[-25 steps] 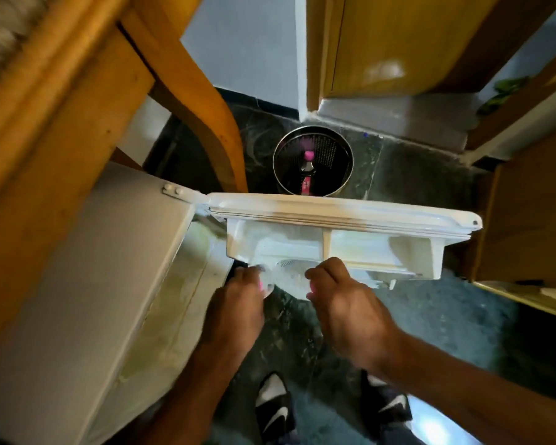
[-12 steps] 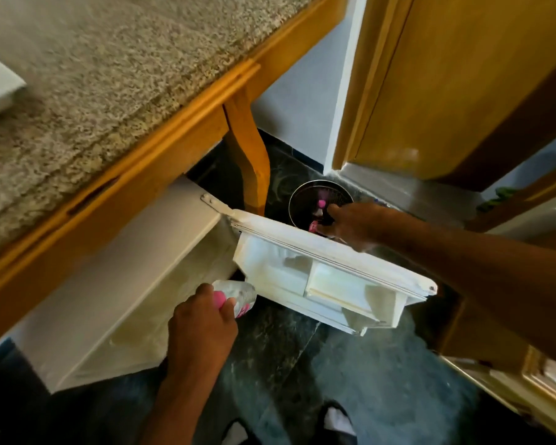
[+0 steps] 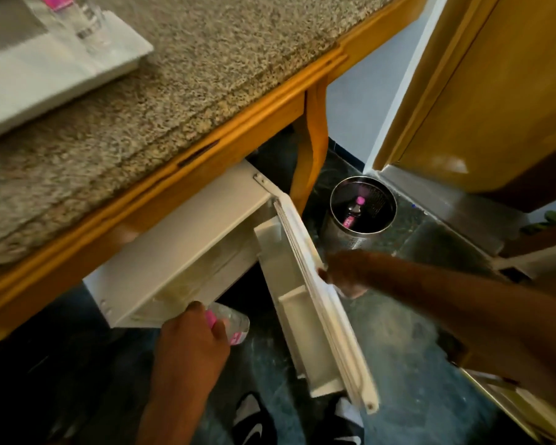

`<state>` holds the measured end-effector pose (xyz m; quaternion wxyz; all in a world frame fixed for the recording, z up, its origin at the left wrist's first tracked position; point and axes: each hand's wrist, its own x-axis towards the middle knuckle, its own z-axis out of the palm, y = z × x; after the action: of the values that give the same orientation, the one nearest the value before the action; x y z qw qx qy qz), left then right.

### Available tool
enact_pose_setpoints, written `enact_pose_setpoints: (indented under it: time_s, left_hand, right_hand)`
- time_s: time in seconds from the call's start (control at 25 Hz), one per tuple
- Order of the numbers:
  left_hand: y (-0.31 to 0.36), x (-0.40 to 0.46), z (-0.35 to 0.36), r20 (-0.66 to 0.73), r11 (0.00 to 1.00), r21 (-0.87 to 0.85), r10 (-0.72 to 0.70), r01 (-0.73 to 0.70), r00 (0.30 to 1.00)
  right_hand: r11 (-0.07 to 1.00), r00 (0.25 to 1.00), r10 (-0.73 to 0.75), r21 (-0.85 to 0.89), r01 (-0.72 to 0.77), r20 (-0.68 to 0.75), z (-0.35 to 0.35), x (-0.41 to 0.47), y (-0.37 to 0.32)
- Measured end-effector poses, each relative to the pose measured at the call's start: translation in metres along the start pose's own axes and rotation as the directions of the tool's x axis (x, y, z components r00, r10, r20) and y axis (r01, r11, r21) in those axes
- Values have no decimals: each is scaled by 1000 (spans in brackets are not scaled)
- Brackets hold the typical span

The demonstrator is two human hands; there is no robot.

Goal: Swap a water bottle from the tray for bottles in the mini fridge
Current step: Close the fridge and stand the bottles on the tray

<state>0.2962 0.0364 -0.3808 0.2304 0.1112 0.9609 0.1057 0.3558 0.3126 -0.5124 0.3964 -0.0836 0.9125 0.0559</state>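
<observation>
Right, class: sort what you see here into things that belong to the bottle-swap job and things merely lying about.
Belongs to the job:
left hand gripping a water bottle
right hand on the fridge door
mini fridge
tray holding another bottle

Just lying about:
metal bin
granite counter
wooden door

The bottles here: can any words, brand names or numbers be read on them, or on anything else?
No text can be read.
Bottle in the left hand: pink label, too blurred.
Bottle on the tray: dark band, too blurred.
Bottle in the bin: pink label, too small.
Shoes: a white curved mark, no letters.
</observation>
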Motion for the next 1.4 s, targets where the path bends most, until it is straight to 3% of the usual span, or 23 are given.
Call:
enact_pose_setpoints:
  time_s: [0.28,0.52,0.72,0.84,0.96,1.2,1.4]
  left_hand:
    - [-32,3,-49,-121,997,69,-23,31,992]
    - [-50,28,-65,-169,991,117,-44,64,985]
    - [-56,43,-71,-181,991,133,39,-15,983]
    - [-53,26,-103,-108,988,148,53,-36,993]
    - [-41,-10,-165,-60,989,120,95,-88,994]
    - [18,-72,-379,-235,962,226,207,-154,950]
    - [37,-56,-505,-341,938,282,292,-199,893]
  right_hand:
    - [1000,983,-2,31,8,-185,-53,60,-101]
    - [993,944,104,85,-81,-314,-110,103,-137]
    - [969,978,136,227,-97,-159,-147,99,-128]
    - [975,994,27,220,-4,-104,-175,37,-120]
    - [969,972,32,245,27,-232,-229,-54,-117]
    - [988,849,-4,127,84,-528,-444,-250,-106]
    - [987,824,22,144,73,-566,-592,-291,-104]
